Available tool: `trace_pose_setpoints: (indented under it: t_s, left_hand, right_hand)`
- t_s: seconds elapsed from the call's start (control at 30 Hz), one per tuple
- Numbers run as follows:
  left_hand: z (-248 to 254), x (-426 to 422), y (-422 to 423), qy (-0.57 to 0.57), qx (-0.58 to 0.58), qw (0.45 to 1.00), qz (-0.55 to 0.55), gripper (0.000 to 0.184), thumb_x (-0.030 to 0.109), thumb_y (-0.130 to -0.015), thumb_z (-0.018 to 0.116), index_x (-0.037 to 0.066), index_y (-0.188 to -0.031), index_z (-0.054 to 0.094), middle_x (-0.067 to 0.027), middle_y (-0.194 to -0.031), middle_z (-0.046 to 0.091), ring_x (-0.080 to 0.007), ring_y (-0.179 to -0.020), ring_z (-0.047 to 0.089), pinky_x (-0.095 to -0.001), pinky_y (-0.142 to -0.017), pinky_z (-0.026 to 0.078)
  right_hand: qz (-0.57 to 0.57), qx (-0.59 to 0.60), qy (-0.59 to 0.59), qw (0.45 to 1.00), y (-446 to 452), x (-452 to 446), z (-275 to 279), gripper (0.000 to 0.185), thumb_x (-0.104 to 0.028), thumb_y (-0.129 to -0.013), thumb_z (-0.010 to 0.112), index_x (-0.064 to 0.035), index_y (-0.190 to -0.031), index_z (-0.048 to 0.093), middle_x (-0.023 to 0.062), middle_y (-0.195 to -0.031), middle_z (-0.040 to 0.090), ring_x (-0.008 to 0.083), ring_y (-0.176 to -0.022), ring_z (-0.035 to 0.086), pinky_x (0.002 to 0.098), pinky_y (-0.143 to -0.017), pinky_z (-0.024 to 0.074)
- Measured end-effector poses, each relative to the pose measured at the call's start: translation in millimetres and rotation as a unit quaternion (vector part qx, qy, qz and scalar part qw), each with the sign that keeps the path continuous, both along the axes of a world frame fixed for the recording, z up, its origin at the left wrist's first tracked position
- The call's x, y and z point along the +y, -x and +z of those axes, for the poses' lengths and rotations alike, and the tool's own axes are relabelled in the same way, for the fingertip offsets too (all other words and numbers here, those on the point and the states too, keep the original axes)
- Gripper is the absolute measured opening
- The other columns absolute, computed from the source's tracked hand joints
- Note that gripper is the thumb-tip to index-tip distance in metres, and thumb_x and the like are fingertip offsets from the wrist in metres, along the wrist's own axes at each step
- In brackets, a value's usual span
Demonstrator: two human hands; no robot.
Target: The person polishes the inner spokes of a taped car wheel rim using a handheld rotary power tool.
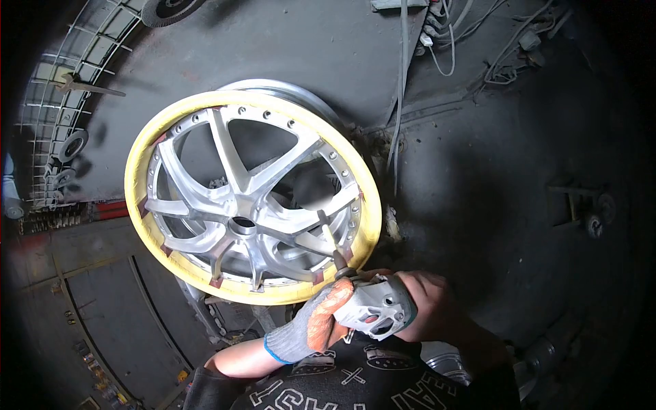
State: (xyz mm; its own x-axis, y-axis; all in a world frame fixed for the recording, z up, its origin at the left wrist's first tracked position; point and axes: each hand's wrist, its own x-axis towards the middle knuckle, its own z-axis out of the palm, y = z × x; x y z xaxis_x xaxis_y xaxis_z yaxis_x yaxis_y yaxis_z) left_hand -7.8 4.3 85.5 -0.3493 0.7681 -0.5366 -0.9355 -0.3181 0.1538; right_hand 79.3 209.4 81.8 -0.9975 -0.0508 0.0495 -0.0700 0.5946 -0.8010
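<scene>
"What are the hands doing?"
"Both grip one power tool [374, 309]: the left hand [321, 324], in a grey-and-orange glove, by its neck, the right hand [427, 297] around its body."
"And the wheel [236, 171]?"
"Just ahead of the left hand, tilted, a yellow covering [137, 164] around its edge. The tool's bit [329, 234] lies over a spoke; I can't tell whether they touch."
"What surrounds them?"
"Just below the right hand, a partly hidden silver rim [447, 363]. Beyond the wheel, a scuffed grey surface [205, 55], darkening off to the right hand's side. Farthest out, a wire rack [74, 51] ahead-left of the left hand, cables [452, 48] ahead of the right."
"Count them?"
"One tool, one glove, one covered wheel; around the rack, one spanner [99, 88] and at least three discs [162, 17]."
</scene>
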Motion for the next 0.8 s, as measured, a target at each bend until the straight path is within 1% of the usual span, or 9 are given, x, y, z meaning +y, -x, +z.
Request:
trace_pose_setpoints:
  t_s: [0.1, 0.17, 0.27, 0.4, 0.53, 0.6, 0.7, 0.73, 0.8]
  left_hand:
    - [-1.4, 11.1, 3.5, 0.084, 0.034, 0.994, -0.063, 0.075, 0.047, -0.091, 0.07, 0.004, -0.146, 0.044, -0.0177, -0.139, 0.057, -0.032, -0.123, 0.061, -0.0485, -0.106, 0.048]
    - [-8.6, 16.1, 4.1, 0.073, 0.042, 0.995, -0.053, 0.068, 0.045, -0.094, 0.068, 0.007, -0.145, 0.046, -0.0164, -0.137, 0.059, -0.0307, -0.123, 0.061, -0.0466, -0.105, 0.049]
    - [-24.2, 22.7, 8.3, -0.046, -0.032, 0.998, -0.022, 0.039, 0.026, -0.099, 0.067, 0.008, -0.132, 0.056, -0.0058, -0.126, 0.063, -0.0183, -0.119, 0.061, -0.0352, -0.102, 0.05]
    - [-30.2, 30.3, 6.5, 0.029, -0.046, 0.998, -0.02, 0.039, 0.027, -0.098, 0.069, 0.008, -0.13, 0.057, -0.0057, -0.125, 0.063, -0.0176, -0.117, 0.061, -0.0334, -0.1, 0.05]
    - [-31.0, 20.3, 7.0, -0.032, -0.03, 0.998, -0.035, 0.043, 0.028, -0.098, 0.069, 0.007, -0.134, 0.056, -0.0061, -0.128, 0.062, -0.0176, -0.119, 0.06, -0.0336, -0.102, 0.049]
    - [-26.8, 11.4, -0.8, 0.055, 0.028, 0.997, -0.038, 0.059, 0.036, -0.097, 0.065, 0.002, -0.142, 0.047, -0.0161, -0.134, 0.06, -0.0302, -0.121, 0.061, -0.0466, -0.106, 0.048]
    - [-11.2, -3.7, -2.1, 0.07, 0.018, 0.996, -0.047, 0.064, 0.038, -0.096, 0.066, 0.001, -0.143, 0.046, -0.0174, -0.136, 0.059, -0.0308, -0.123, 0.06, -0.0469, -0.107, 0.047]
    - [-14.7, -10.6, -0.6, -0.067, -0.032, 0.997, -0.006, 0.053, 0.025, -0.1, 0.065, 0.002, -0.144, 0.046, -0.0118, -0.136, 0.058, -0.0232, -0.125, 0.058, -0.0395, -0.108, 0.046]
    - [-7.1, -14.0, 2.9, -0.057, -0.03, 0.998, -0.002, 0.054, 0.026, -0.1, 0.064, 0.001, -0.144, 0.046, -0.0125, -0.137, 0.058, -0.0236, -0.126, 0.057, -0.0398, -0.109, 0.045]
  right_hand:
    - [-0.016, 0.016, -0.036, 0.999, 1.0, 5.1, -4.8, 0.063, -0.028, -0.069, 0.085, 0.0076, -0.114, 0.058, 0.0202, -0.093, 0.067, 0.0363, -0.08, 0.07, 0.0415, -0.072, 0.0578]
    - [-0.028, 0.034, -0.06, 0.997, 1.2, 10.8, -3.3, 0.068, -0.032, -0.065, 0.089, 0.0061, -0.112, 0.059, 0.0181, -0.092, 0.067, 0.0356, -0.079, 0.071, 0.0409, -0.071, 0.058]
    - [-0.029, -0.001, -0.062, 0.998, -2.0, 18.5, 3.5, 0.064, -0.022, -0.073, 0.081, 0.0087, -0.121, 0.054, 0.0214, -0.097, 0.065, 0.0388, -0.083, 0.069, 0.0437, -0.076, 0.0583]
    - [-0.037, -0.018, -0.045, 0.998, -3.0, 20.8, 0.5, 0.064, -0.022, -0.071, 0.082, 0.0083, -0.12, 0.054, 0.0218, -0.097, 0.065, 0.0395, -0.083, 0.069, 0.0444, -0.076, 0.0586]
    - [-0.025, -0.036, -0.028, 0.999, 0.2, 20.0, 7.7, 0.062, -0.023, -0.07, 0.083, 0.0062, -0.118, 0.055, 0.0197, -0.093, 0.065, 0.0377, -0.082, 0.069, 0.0439, -0.074, 0.0579]
    - [-0.011, -0.041, -0.03, 0.999, 4.9, 16.1, 14.3, 0.061, -0.023, -0.071, 0.082, 0.0053, -0.118, 0.056, 0.019, -0.092, 0.065, 0.0369, -0.081, 0.069, 0.0434, -0.073, 0.0575]
    - [0.015, -0.033, 0.005, 0.999, 11.3, 5.2, 16.7, 0.059, -0.023, -0.072, 0.081, 0.0039, -0.118, 0.057, 0.0183, -0.089, 0.065, 0.0357, -0.079, 0.069, 0.0428, -0.071, 0.0569]
    - [0.023, -0.025, 0.002, 0.999, 10.7, 1.6, 13.9, 0.058, -0.023, -0.072, 0.081, 0.004, -0.118, 0.057, 0.0185, -0.089, 0.065, 0.0356, -0.079, 0.069, 0.0426, -0.071, 0.0568]
    - [0.028, -0.016, -0.004, 0.999, 11.1, -1.5, 9.6, 0.057, -0.024, -0.073, 0.081, 0.004, -0.117, 0.057, 0.0187, -0.089, 0.065, 0.0354, -0.078, 0.069, 0.0423, -0.071, 0.0568]
